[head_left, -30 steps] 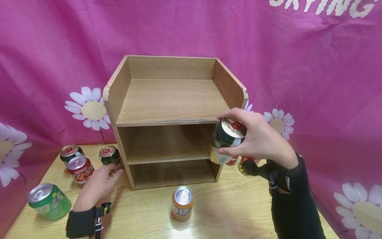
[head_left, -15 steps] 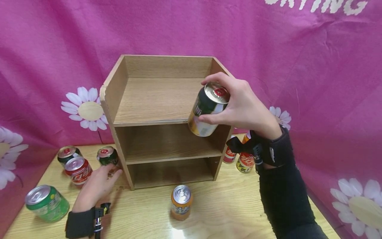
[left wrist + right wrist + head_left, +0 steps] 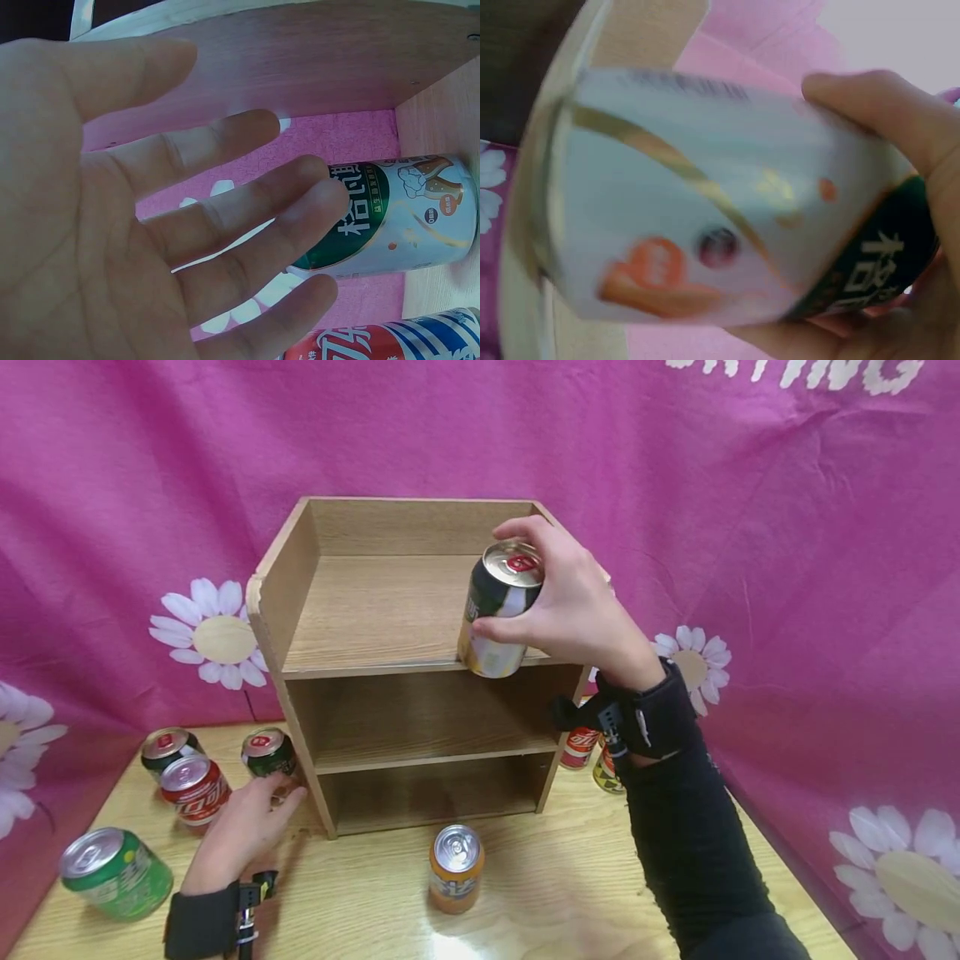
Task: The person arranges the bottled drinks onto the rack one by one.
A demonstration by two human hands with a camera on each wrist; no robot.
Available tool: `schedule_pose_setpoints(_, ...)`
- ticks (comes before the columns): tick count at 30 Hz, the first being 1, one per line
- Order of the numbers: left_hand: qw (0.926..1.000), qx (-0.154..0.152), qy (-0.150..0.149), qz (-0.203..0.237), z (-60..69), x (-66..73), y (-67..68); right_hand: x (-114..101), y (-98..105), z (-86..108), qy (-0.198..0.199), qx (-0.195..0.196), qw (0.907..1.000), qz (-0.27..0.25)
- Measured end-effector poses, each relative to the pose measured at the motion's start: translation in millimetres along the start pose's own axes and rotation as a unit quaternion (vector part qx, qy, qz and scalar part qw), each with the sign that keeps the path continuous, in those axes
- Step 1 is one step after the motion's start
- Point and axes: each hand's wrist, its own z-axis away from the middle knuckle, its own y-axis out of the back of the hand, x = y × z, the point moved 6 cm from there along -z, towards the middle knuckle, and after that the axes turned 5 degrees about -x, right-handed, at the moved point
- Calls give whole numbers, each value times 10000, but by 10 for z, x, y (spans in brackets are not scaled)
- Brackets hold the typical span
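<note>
One green-and-white can (image 3: pixel 489 600) in my grip, release not yet done

Taking the shelf unit (image 3: pixel 273 627) as the dial, seen from my head camera, my right hand (image 3: pixel 577 602) is at two o'clock, thumb and fingers wrapped round that can at the front edge of the top board (image 3: pixel 382 610). Whether its base touches the wood I can't tell. I judge the lift done and the setting-down unfinished.

My left hand (image 3: pixel 251 827) lies towards eight o'clock, fingers loosely extended and gripping nothing, just beside a matching can (image 3: pixel 270 756); contact is unclear.

The others I count as left to handle, if they belong to this work: the red can (image 3: pixel 198 793), dark can (image 3: pixel 171 753) and green can (image 3: pixel 123 877) around eight o'clock, the orange can (image 3: pixel 456 872) at six, and a red-and-white can (image 3: pixel 579 749) with a partly hidden can (image 3: pixel 606 774) near four. All these stand on the table (image 3: pixel 570 877), outside the unit.
</note>
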Motion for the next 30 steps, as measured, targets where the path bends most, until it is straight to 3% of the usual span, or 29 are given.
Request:
schedule_pose_setpoints(14,9998,167,-86,-112,-3,21,-28,183,-187,-17,-432,614,9942,-766)
schedule_pose_setpoints(26,9997,174,-141,-113,6,23,-1,369,-432,22,-858,681,9832,-1459)
schedule_pose_setpoints(30,9999,53,-80,-140,0,11,-16,384,-521,27,-762,756,9813,-1595)
